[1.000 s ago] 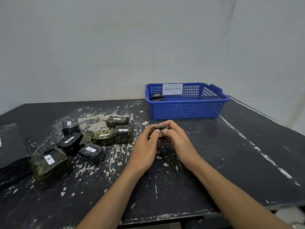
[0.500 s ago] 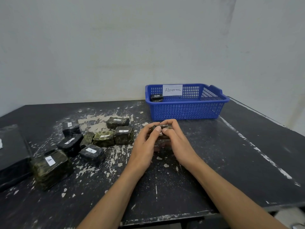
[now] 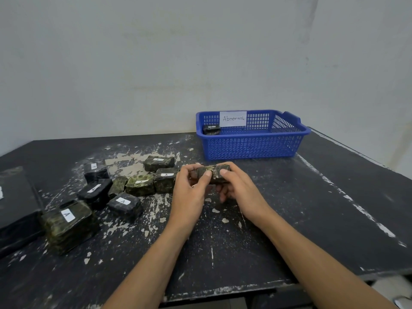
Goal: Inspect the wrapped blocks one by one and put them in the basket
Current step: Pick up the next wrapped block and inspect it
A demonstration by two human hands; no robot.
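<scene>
Before the basket (image 3: 252, 148), left hand (image 3: 188, 194) and right hand (image 3: 242, 188), now wider apart, pinch the wrapped block (image 3: 214, 173).

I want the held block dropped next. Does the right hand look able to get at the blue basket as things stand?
Probably yes: the blue basket, open-topped, stands just beyond the right hand gripping the wrapped block; only bare table lies between.

Head-worn view, angled down, seemingly near table (image 3: 312, 208)
</scene>
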